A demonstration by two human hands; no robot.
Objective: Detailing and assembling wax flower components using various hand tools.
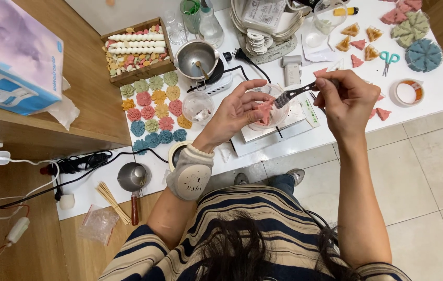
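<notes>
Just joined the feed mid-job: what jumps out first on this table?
In the middle, the left hand steadies a clear cup holding a pink piece, while the right hand pokes a small metal tool into it. To the left lie rows of colourful flower and leaf shapes, and at far right sit round green and blue segmented pieces.

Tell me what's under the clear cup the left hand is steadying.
The clear cup stands on a white square scale. The left hand and a pink wax piece cover the cup's base and contents.
</notes>
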